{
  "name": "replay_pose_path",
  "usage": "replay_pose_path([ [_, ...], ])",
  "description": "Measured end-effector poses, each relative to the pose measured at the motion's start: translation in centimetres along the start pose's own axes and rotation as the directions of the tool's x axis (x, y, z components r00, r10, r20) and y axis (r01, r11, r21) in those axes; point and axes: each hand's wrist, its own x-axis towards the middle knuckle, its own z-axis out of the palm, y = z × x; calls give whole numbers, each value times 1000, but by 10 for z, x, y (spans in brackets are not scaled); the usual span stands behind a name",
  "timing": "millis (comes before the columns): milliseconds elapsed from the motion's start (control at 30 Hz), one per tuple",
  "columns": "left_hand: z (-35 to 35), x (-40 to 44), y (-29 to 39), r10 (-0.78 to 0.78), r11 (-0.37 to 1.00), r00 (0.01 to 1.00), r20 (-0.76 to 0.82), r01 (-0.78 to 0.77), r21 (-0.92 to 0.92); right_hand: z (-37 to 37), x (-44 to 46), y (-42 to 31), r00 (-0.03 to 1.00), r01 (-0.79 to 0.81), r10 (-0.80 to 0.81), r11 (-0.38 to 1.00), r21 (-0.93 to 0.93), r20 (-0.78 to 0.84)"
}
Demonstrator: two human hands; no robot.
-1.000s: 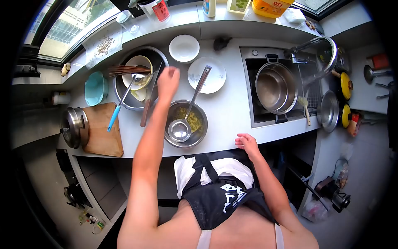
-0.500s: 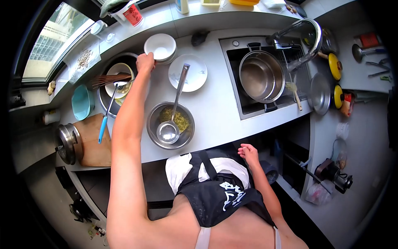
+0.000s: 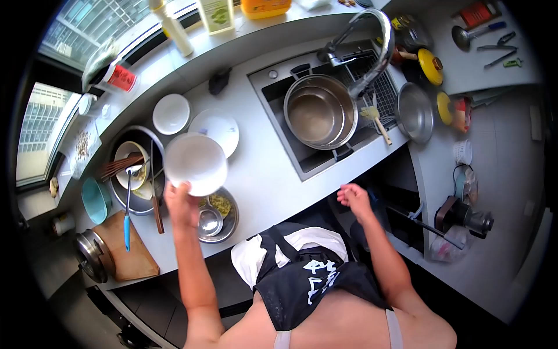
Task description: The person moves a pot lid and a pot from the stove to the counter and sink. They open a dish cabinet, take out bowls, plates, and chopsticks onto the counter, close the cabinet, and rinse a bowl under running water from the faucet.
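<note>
A white bowl (image 3: 196, 164) is gripped at its near rim by my left hand (image 3: 182, 203), thumb over the edge. It hangs above the steel bowl (image 3: 231, 228), which holds yellow-green food and a ladle (image 3: 210, 223), and hides part of both. Behind it on the counter are a white plate (image 3: 224, 131) and another white bowl (image 3: 171, 114). My right hand (image 3: 353, 198) hovers in front of the counter edge, fingers loosely curled and apart, with nothing in it.
A steel pot (image 3: 317, 116) sits in the sink (image 3: 308, 168) under the tap (image 3: 381, 58). At left are a large basin (image 3: 137, 205) holding a bowl and whisk, a knife (image 3: 157, 215), a blue-handled tool (image 3: 127, 232), a teal bowl (image 3: 96, 200) and a cutting board (image 3: 131, 256).
My left hand has lifted the top white bowl off the stack and brought it nearer, over the steel bowl. The view has turned, so the counter sits differently. My right hand still holds nothing.
</note>
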Motion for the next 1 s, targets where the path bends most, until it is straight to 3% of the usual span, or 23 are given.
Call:
replay_pose_path([
  [100, 48, -27, -56, -138, 990, 983, 124, 137, 15, -37, 50, -54, 997, 70, -70, 998, 2, -16],
  [167, 81, -32, -97, -259, 966, 961, 93, 257, 31, -64, 96, -88, 983, 181, -183, 982, 47, 33],
  [333, 179, -7, -178, -317, 939, 944, 94, 298, 173, -103, 220, -194, 915, 396, -391, 917, -40, 98],
  [367, 197, -2, -189, -314, 939, 947, 72, 299, 168, -110, 255, -205, 859, 504, -489, 860, -82, 151],
  [400, 214, 5, -197, -320, 937, 946, 49, 308, 165, -111, 278, -223, 818, 573, -555, 767, -288, 151],
  [467, 245, 13, -210, -309, 938, 951, -20, 308, 157, -103, 318, -246, 602, 729, -782, 455, -511, 162],
  [500, 257, 15, -213, -314, 936, 948, -56, 319, 152, -97, 320, -265, 652, 688, -731, 460, -561, 201],
  [567, 270, 18, -221, -305, 941, 947, -99, 316, 123, -83, 344, -280, 499, 762, -819, 261, -592, 282],
  [633, 279, 19, -227, -297, 945, 946, -128, 310, 99, -70, 358, -289, 532, 759, -774, 258, -597, 342],
  [700, 284, 20, -228, -289, 950, 946, -144, 302, 79, -59, 366, -292, 649, 731, -598, 320, -603, 470],
  [733, 287, 20, -229, -284, 953, 949, -133, 295, 69, -56, 367, -295, 672, 709, -481, 197, -678, 563],
  [867, 299, 25, -233, -290, 954, 950, -115, 296, 38, -54, 329, -302, 740, 624, -423, 140, -769, 524],
  [1000, 305, 31, -240, -318, 948, 944, -89, 317, -24, -54, 319, -291, 723, 655, -400, 137, -743, 563],
])
